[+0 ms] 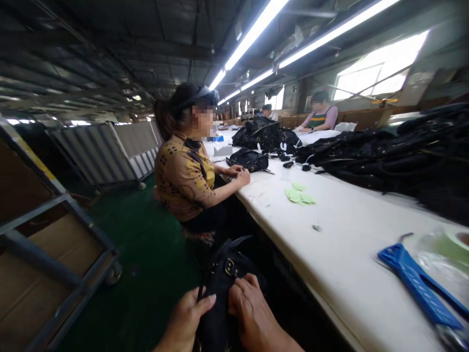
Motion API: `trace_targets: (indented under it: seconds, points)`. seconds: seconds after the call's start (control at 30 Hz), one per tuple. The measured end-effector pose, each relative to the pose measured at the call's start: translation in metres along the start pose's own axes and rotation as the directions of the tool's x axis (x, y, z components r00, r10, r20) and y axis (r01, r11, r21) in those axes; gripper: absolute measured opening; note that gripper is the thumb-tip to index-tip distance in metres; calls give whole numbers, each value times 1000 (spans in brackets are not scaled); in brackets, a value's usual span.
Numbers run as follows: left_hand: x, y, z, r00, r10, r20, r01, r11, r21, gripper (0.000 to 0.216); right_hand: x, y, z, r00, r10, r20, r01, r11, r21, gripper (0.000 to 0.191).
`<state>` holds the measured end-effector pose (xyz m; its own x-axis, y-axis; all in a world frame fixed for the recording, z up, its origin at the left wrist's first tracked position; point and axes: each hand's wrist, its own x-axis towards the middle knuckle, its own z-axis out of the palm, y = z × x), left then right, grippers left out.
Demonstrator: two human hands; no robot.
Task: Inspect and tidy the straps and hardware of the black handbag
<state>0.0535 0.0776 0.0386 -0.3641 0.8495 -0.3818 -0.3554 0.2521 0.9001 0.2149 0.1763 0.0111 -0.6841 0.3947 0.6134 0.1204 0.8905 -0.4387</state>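
A black bag (220, 278) with a brass-coloured buckle and straps is held low in front of me, beside the table edge. My left hand (188, 313) grips its left side, thumb laid over the dark fabric. On the right, my right hand (249, 303) has its fingers curled and pressed on the bag just below the buckle; the fingertips are partly hidden. The lower part of the bag runs out of view between my wrists.
A long white table (351, 249) runs along my right, bearing a blue-handled tool (417, 283), light green pieces (298, 194) and a heap of black bags (384, 161). A co-worker (186, 166) sits ahead. A wheeled cart (73, 274) stands left.
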Motion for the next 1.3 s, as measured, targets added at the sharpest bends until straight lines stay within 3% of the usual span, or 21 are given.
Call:
trace_targets:
  seconds: [0.2,0.27,0.5,0.77,0.87,0.93,1.07,1.2,1.3]
  points:
    - [-15,15,9,999,-49,3,50,996,-75,30,5,-6,-31,961,264,85,-273,953,128,18]
    - [-14,14,8,997,-71,0,71,994,-88,30,4,-5,-34,950,300,89,-311,937,157,19]
    - [-13,12,5,999,-37,16,38,998,-47,28,3,-16,-27,964,239,115,-260,934,246,17]
    - [-12,9,4,999,-21,31,22,999,-34,27,9,-27,-16,988,84,129,-91,995,44,21]
    - [-13,10,2,999,-46,11,47,997,-57,29,10,-19,-22,980,178,85,-188,975,119,14]
    - [-12,11,-4,997,-78,-19,76,993,-95,32,7,-7,-31,937,349,28,-346,915,208,12]
    - [-3,5,-29,983,-103,-149,81,986,-147,34,-13,27,-53,775,631,-36,-592,745,306,22]
    - [12,-12,-63,948,-134,-288,96,985,-142,26,-52,52,-49,698,716,11,-694,673,258,38]
    - [17,-28,-86,911,-186,-369,132,977,-167,21,-84,58,-22,654,749,108,-748,617,245,20]
